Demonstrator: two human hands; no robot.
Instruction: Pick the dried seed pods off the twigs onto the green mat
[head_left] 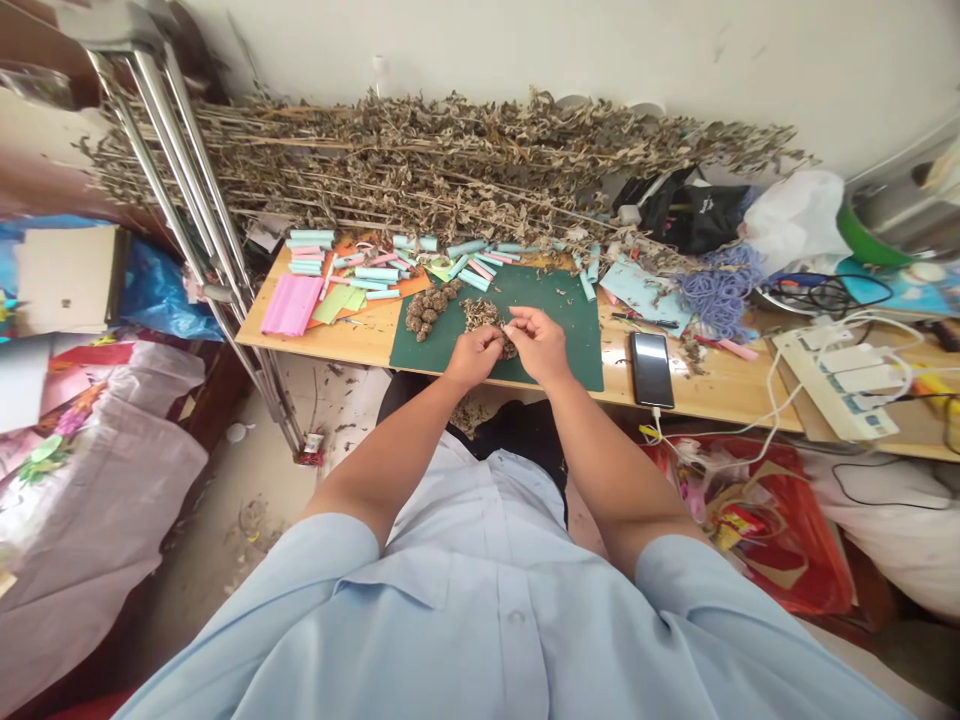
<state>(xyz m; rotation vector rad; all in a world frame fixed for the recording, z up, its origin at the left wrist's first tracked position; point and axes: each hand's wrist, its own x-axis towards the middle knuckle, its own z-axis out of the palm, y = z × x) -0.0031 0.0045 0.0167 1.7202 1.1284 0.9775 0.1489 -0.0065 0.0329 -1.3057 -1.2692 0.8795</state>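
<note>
I had both hands at work over a green mat point(566, 320) laid on the wooden surface point(341, 345), close to its front edge. My left grip point(478, 355) was curled with its fingers drawn in, and my right grip point(537, 345) met it from the other side, thumb and forefinger pinched together; between them the two grasped a small dried clump point(509, 349), partly hidden by my fingers. Just beyond my knuckles, on the mat, lay a loose heap of dry brown leaves point(482, 312). To the left of that sat a cluster of knobbly brown balls point(427, 312), some touching one another. Small rolls of blue and pink paper point(379, 273) were scattered behind the mat and to its left, with a stack of pink sheets point(291, 304) near the left end. On the right, just beside the mat, a dark phone point(651, 368) lay face up with a white cable plugged in, and a pen point(646, 320) rested behind it. Farther right were a tangle of purple cord point(721, 290) and a white power strip point(832, 385). Long dried stalks point(450, 160) stretched across the back, along the wall.
</note>
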